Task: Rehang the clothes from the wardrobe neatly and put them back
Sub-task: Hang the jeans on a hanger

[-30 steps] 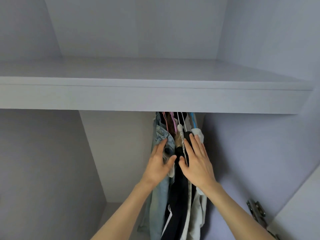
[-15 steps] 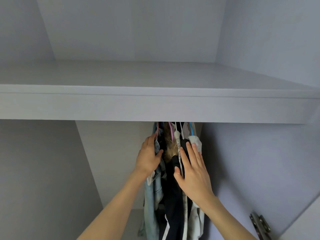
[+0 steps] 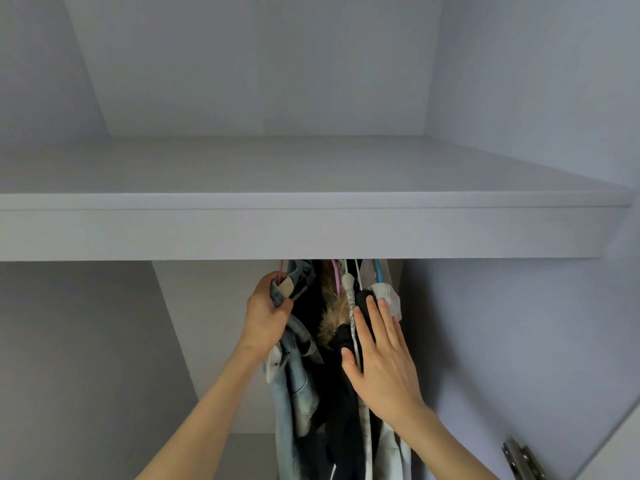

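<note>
Head view: the clothes [image 3: 332, 341] hung bunched together under the shelf [image 3: 311, 233], toward its right end, with bare wardrobe wall to the left of them. The rail was hidden behind the shelf's front edge, so only the hanger necks showed: a pink one [image 3: 335, 275], a white one, and a blue one [image 3: 378, 271] farthest right.

The left hand [image 3: 266, 317] was clenched on the denim jacket [image 3: 294, 368] at the left edge of the bunch, fingers curled round its collar and the top of its hanger, just below the shelf. The right hand [image 3: 384, 362] lay flat and released, fingers straight, pressing on a black garment [image 3: 346, 348] and touching the white one [image 3: 389, 299] beside it, holding the rest of the bunch to the right. Between the hands, a fur-trimmed piece [image 3: 332, 320] showed in the gap.

By my judgement, the denim was the heaviest and stiffest piece there. It would keep some shape but drag on its hanger, so it was best taken at the hanger neck or collar, as the left hand had it, and not by the loose cloth below. The other garments looked soft and limp and likely to slide off their hangers if pulled by the fabric. Packed this tightly, the hooks could snag one another when one was lifted out, which the flat right hand seemed placed to prevent.
</note>
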Available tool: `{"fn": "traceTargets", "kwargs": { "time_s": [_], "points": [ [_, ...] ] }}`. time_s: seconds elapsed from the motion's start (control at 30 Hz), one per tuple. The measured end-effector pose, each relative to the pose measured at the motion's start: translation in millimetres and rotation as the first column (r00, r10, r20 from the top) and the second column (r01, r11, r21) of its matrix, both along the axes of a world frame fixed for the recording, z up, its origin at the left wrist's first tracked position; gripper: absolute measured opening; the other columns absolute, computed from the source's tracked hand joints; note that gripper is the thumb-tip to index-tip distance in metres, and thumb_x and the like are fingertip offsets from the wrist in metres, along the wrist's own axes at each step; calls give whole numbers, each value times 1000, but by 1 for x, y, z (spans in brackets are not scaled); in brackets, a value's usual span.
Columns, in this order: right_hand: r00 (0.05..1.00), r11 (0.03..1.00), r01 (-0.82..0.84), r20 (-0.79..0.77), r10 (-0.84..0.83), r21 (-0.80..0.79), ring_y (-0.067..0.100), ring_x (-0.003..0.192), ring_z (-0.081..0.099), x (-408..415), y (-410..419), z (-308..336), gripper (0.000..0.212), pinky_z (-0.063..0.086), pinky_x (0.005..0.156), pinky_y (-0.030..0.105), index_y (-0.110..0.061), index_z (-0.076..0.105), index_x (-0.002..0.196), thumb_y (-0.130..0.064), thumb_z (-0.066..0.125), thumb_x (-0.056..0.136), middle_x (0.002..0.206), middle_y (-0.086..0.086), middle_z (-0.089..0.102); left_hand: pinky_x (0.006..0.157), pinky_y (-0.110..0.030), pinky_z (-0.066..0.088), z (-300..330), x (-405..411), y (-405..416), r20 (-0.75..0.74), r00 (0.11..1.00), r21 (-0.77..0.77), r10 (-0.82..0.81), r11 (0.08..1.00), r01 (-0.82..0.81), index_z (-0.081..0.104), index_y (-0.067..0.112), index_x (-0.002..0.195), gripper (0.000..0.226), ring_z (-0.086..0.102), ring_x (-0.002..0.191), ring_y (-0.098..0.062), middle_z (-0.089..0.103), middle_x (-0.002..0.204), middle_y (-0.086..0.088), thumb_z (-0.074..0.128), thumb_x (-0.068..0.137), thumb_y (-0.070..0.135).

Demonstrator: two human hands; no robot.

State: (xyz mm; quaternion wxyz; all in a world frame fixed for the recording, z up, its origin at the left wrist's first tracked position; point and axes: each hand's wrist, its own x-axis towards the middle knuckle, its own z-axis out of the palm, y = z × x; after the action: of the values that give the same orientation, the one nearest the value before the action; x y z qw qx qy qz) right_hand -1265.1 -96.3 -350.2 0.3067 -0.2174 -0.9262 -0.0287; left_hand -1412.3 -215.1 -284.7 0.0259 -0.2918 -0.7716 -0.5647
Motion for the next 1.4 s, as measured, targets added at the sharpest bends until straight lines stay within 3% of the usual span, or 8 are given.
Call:
{"fn": "traceTargets", "kwargs": {
  "time_s": [0.17, 0.57, 0.77, 0.9, 0.97, 1.07, 1.27, 1.4],
  "points": [
    [1000, 1000, -9, 3, 9, -26, 27, 140, 19, -4, -3, 6, 60, 31, 107, 49, -10, 46, 135, -44, 35, 87, 148, 14, 33, 69, -17, 47, 1, 10, -26, -34, 999, 31, 24, 999, -23, 53, 10, 119, 32, 57, 83, -18, 61, 93, -8, 53, 89, -1],
    [998, 995, -69, -17, 68, -76, 29, 139, 19, -8, -14, 11, 58, 16, 110, 43, -6, 52, 130, -40, 34, 86, 145, 20, 36, 42, -11, 32, -30, 44, -60, 70, 992, 15, 101, 995, -102, 52, 10, 120, 32, 43, 43, -3, 50, 66, 0, 50, 90, -2],
    [911, 896, -406, -3, 412, -180, 22, 136, 33, -28, -63, 36, 44, 24, 113, 31, -6, 53, 129, -30, 38, 94, 138, 10, 48, 41, -14, 28, -63, 62, -87, 82, 982, -32, 168, 986, -166, 54, 12, 118, 30, 34, 39, -6, 41, 50, 3, 51, 90, 1],
    [848, 357, -300, -76, 525, -885, 16, 123, 48, -62, -108, 53, 39, 35, 108, 34, -9, 45, 134, -24, 44, 98, 132, 4, 54, 48, -22, 37, -75, 77, -114, 74, 974, -41, 213, 977, -211, 52, 19, 117, 29, 38, 45, -9, 52, 54, -17, 52, 92, 6],
    [869, 19, -262, -227, 440, -965, 19, 105, 59, -78, -128, 59, 22, 42, 102, 38, -9, 56, 115, -14, 44, 98, 108, 4, 63, 55, -22, 42, -80, 86, -130, 50, 968, -54, 245, 969, -242, 53, 18, 118, 29, 41, 49, -12, 56, 63, -15, 52, 92, 7],
    [894, -248, -230, -305, 329, -941, 20, 79, 61, -89, -153, 60, 14, 53, 84, 35, -7, 57, 99, -3, 43, 96, 87, 8, 57, 63, -10, 39, -85, 94, -153, -6, 956, -80, 292, 953, -292, 54, 15, 120, 29, 45, 57, -8, 50, 74, 9, 53, 92, 9],
    [893, -121, -154, -191, 408, -981, 14, 53, 45, -96, -184, 44, 20, 42, 50, 22, -9, 57, 77, -1, 48, 93, 80, 10, 59, 92, 1, 21, -89, 105, -199, -183, 981, -305, 72, 944, -126, 53, 17, 128, 58, 42, 107, 3, 53, 114, 11, 32, 91, 57],
    [838, 133, -111, -21, 545, -985, 9, 48, 41, -99, -193, 37, 22, 31, 38, 14, -14, 58, 71, -10, 53, 93, 80, 4, 68, 95, -13, 31, -102, 81, -241, -290, 945, -299, 153, 923, -242, 62, 13, 115, 43, 48, 103, -7, 61, 111, 3, 36, 95, 40]
  ]
}}
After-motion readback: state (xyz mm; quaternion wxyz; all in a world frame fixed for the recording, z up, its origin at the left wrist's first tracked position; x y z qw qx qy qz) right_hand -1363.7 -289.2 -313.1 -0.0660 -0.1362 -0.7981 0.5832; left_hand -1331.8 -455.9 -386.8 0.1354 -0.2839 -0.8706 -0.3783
